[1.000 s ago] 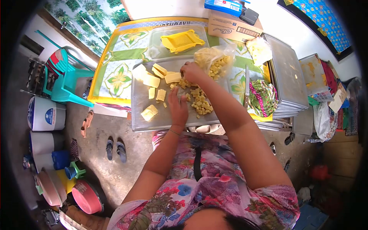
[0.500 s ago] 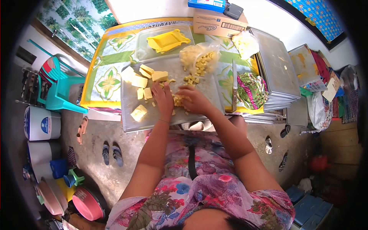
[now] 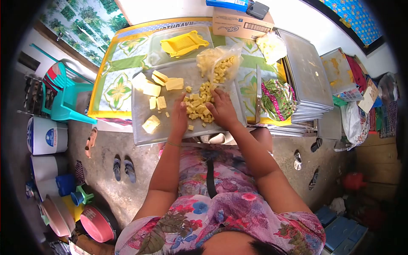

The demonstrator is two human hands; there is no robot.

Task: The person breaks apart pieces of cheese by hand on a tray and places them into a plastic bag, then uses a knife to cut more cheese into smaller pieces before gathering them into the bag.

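A grey metal tray (image 3: 146,135) on the table holds a pile of small yellow cubes (image 3: 197,106) that look like cheese. My left hand (image 3: 180,119) stands on edge at the pile's left side, fingers stretched out. My right hand (image 3: 224,109) lies at the right side, fingers open and thumb apart, touching the outer cubes. Neither hand grips anything. Larger yellow blocks (image 3: 151,89) and a chunk (image 3: 151,124) lie left of my left hand. Beyond the pile, a clear plastic bag (image 3: 208,59) with more cubes rests on the tray's far edge.
A knife (image 3: 258,95) and a bundled patterned cloth (image 3: 277,100) lie right of the tray. A yellow slotted plastic tool (image 3: 185,43) sits behind on another tray. Stacked trays (image 3: 306,72) stand at the right, a cardboard box (image 3: 242,25) at the back, a teal chair (image 3: 68,100) at left.
My hands have moved apart to either side of the cubes, and the fingers have straightened. The cubes between them are now gathered in a more visible pile.
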